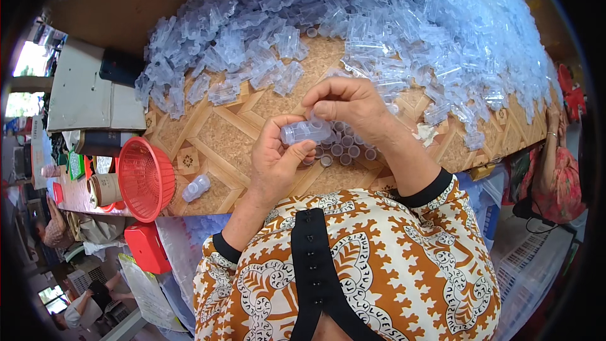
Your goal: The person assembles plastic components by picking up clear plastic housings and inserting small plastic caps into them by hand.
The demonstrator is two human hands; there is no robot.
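My left hand is closed around a clear, bluish plastic tube-shaped piece, held lengthwise over the table between thumb and fingers. Right beside the piece's far end is my right hand, its thumb and forefinger pinched together; what they grip, if anything, is too small to make out. Under and behind the hands, several small round clear caps stand clustered on the table, partly covered by my fingers and wrist. A similar clear piece lies alone near the table's front edge at the left.
A large heap of clear plastic pieces spreads over the back and right of the patterned table. At the left stand a red basket, a cardboard sheet and a roll of tape. Another person sits at the right end.
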